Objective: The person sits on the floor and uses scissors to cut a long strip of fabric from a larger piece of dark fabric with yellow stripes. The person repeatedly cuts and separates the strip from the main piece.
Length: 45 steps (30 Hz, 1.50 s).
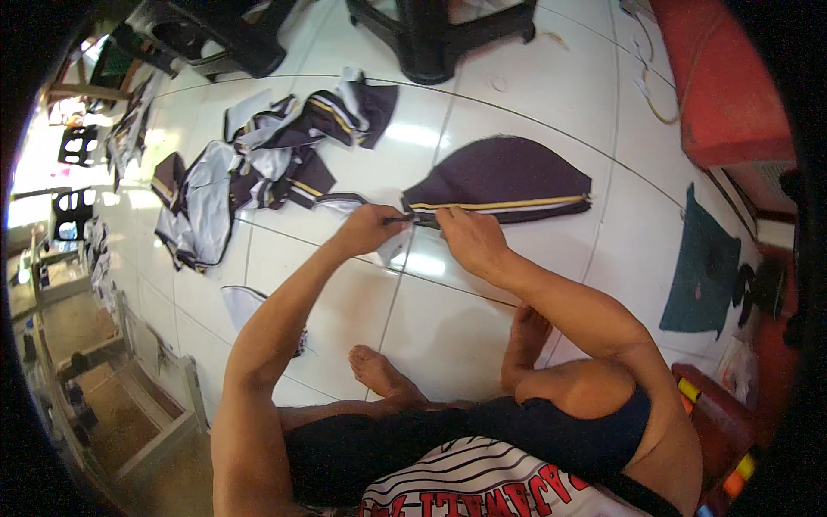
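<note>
A dark, curved fabric panel [500,172] with yellow and white stripes along its straight edge lies on the tiles in front of me. My left hand [366,228] is closed, pinching a narrow dark strip at the panel's left end, with some white material hanging beneath. Bent over the striped edge near that same end, my right hand [469,237] has its fingers closed on the panel. To the left lies a heap of dark and white fabric pieces [207,189] with similar stripes. A white piece [245,306] is partly hidden by my left forearm.
Black plastic stools [422,43] stand at the top. Along the right are a red structure [724,103], a cord [655,112] and a green cloth [698,267]. A metal frame [189,396] stands at lower left. My bare feet [375,375] rest on the tiled floor [439,319].
</note>
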### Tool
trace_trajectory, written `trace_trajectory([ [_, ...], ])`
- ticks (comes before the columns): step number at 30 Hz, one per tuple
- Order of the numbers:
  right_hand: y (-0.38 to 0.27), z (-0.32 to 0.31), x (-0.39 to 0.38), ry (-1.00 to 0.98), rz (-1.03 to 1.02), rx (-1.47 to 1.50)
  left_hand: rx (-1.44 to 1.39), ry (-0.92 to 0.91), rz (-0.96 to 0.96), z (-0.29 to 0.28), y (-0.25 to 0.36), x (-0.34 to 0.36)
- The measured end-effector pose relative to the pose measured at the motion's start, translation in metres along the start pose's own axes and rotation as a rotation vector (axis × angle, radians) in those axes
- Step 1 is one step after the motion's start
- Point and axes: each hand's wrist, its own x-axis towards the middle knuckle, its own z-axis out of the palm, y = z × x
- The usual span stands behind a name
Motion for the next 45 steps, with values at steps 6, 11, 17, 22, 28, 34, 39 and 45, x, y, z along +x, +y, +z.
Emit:
trace_trajectory([
  [6,-0.011,0.004,0.013,0.105,-0.083,0.05,0.08,0.018,0.132,0.008,-0.004,0.008],
  [11,0.0,-0.014,0.005,0.048,0.035,0.364,0.08,0.045,0.155,-0.006,0.011,0.0],
  [17,-0.003,-0.001,0.009,0.167,-0.18,0.979,0.071,0.0,0.14,-0.011,0.033,-0.011],
  [22,-0.006,-0.02,0.004,0.166,0.012,0.588,0.288,0.006,-0.001,-0.02,0.038,-0.009],
  [28,-0.006,-0.024,-0.003,0.22,-0.037,0.59,0.085,0.024,0.054,-0.047,0.025,-0.014],
  [34,-0.017,-0.049,0.002,0.16,-0.233,0.837,-0.276,-0.086,0.11,-0.053,0.061,-0.022],
  [39,-0.012,-0.081,0.003,-0.039,-0.032,0.839,-0.102,-0.166,0.149,-0.072,0.102,-0.023],
  [45,0.0,-0.092,-0.011,-0.092,-0.099,0.923,-0.274,-0.11,0.321,-0.061,0.107,-0.021],
])
